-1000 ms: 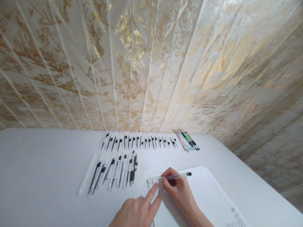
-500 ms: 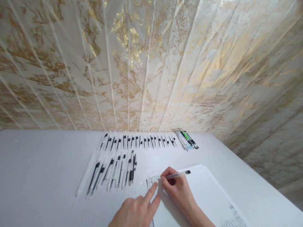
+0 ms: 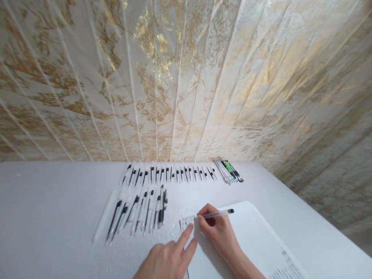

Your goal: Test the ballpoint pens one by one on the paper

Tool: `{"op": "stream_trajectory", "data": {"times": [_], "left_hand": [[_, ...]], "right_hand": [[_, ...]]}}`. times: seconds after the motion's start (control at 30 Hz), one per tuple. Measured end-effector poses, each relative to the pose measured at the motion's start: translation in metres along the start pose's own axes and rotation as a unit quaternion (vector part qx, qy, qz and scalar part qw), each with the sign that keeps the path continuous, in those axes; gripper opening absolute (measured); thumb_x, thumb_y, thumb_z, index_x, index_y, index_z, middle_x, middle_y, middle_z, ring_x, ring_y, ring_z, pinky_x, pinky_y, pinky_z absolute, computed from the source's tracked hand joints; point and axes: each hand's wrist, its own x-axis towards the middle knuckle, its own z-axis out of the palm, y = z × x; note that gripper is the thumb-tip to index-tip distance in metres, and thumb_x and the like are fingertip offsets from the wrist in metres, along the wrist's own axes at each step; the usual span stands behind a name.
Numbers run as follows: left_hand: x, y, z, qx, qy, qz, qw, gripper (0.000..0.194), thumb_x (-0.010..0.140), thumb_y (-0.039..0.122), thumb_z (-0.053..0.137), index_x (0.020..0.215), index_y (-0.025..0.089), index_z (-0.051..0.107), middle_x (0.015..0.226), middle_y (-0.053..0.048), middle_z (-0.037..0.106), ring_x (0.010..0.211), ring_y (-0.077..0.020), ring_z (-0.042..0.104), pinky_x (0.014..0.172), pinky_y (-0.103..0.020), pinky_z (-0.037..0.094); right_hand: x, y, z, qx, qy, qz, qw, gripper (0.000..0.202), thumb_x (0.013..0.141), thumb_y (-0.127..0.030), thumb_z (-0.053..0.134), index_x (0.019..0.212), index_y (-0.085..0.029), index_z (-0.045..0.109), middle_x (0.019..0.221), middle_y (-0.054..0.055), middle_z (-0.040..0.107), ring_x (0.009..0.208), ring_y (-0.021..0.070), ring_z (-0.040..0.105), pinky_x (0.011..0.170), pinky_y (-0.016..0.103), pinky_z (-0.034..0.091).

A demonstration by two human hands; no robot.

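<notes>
My right hand (image 3: 216, 228) grips a pen (image 3: 217, 213) with a pale, see-through barrel and a black end. Its writing tip points left, at the upper left part of a white sheet of paper (image 3: 247, 232). Small dark marks show on the paper beside the tip, too blurred to read. My left hand (image 3: 171, 254) lies on the paper's left edge with index and middle fingers stretched apart, the index fingertip close to the marks. More dark writing sits at the sheet's lower right.
Left of the paper lies a group of disassembled pens (image 3: 136, 213), clear barrels with dark refills and caps. A long row of similar pen parts (image 3: 168, 174) runs along the table's back. At its right end is a bunch of coloured pens (image 3: 229, 171). A gold-patterned curtain (image 3: 157, 97) hangs behind.
The view has shifted very slightly. Both hands, the pen and the paper stay almost where they were; the pen is still held at the same part of the sheet.
</notes>
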Motion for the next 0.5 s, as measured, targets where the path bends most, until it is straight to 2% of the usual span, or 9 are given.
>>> {"op": "stream_trajectory", "data": {"times": [0.13,0.5], "left_hand": [[-0.0010,0.0023,0.0027,-0.012,0.028,-0.013,0.999,0.049,0.081,0.007,0.047,0.129,0.015,0.053,0.144,-0.019,0.044,0.071,-0.0233,0.072,0.054,-0.031,0.058],[-0.0003,0.0003,0.0037,-0.015,0.029,-0.010,0.999,0.052,0.079,0.004,0.045,0.129,0.015,0.053,0.144,-0.019,0.042,0.070,-0.0234,0.072,0.052,-0.029,0.056]], "right_hand": [[0.0001,0.0002,-0.0001,0.004,-0.002,-0.002,1.000,0.012,0.078,-0.025,0.055,0.069,-0.017,0.058,0.057,-0.004,0.050,0.054,0.0111,0.042,0.051,0.022,0.033],[-0.0015,-0.0013,0.0000,0.009,-0.004,0.002,1.000,0.013,0.078,-0.024,0.056,0.069,-0.016,0.058,0.055,-0.004,0.049,0.052,0.0103,0.042,0.049,0.021,0.033]]}}
